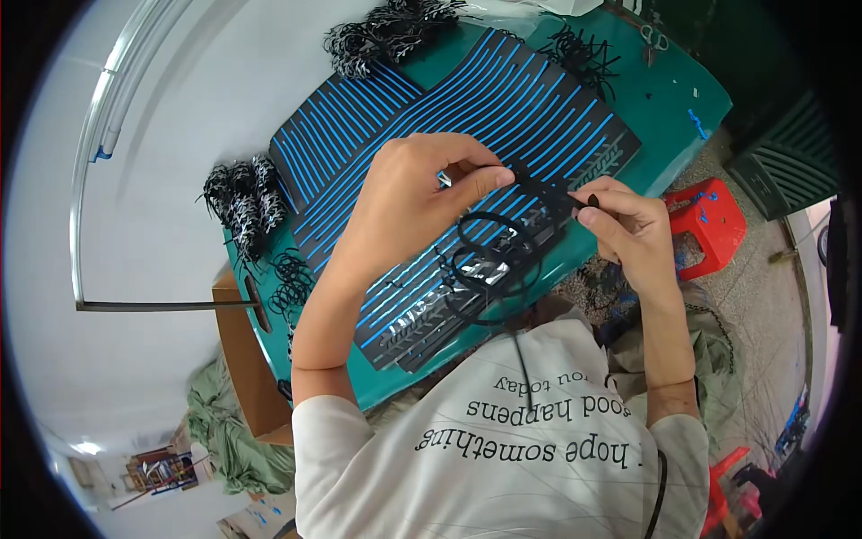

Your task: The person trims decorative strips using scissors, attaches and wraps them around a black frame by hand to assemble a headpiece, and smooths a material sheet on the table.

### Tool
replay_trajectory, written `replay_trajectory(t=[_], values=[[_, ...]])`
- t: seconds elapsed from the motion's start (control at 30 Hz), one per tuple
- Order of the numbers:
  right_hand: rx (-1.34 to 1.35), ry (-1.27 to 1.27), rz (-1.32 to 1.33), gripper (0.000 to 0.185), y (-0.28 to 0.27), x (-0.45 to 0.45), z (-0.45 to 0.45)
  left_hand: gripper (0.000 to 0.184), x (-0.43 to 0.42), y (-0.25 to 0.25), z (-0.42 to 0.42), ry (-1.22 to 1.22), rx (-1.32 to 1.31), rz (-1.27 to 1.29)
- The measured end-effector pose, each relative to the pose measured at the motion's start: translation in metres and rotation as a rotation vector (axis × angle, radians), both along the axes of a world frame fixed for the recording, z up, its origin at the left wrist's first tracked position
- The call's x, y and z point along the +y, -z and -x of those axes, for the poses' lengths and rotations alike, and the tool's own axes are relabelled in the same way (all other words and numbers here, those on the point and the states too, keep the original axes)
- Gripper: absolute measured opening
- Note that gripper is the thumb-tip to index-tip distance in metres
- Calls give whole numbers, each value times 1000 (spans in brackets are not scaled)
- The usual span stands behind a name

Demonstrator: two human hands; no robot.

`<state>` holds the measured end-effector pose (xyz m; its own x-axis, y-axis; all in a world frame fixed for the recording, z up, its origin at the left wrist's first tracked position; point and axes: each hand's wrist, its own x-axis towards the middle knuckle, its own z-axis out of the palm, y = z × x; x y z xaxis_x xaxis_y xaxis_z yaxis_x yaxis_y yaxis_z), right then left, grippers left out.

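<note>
My left hand [431,193] and right hand [631,225] each pinch the black strip [544,190], thumbs closed against fingers; it spans between them, over the blue-striped sheets [404,130].

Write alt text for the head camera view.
Left hand and right hand hold thin black material over blue-striped black sheets on a green table; black-and-white stringy bundles lie nearby, and a red stool stands at right.

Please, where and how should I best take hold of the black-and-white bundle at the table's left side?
Probably around the middle of the bundle, from above: its top is uncovered, while its lower end spreads into loose strands.
</note>
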<state>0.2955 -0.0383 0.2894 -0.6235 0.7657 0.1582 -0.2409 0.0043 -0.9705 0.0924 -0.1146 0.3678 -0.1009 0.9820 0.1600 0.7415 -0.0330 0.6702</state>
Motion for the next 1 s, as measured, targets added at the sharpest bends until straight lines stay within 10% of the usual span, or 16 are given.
replay_trajectory(t=[1.0], values=[[-10,-125,67,16,-14,-4,2,19,-14,-6,-6,-149,-47,-41]])
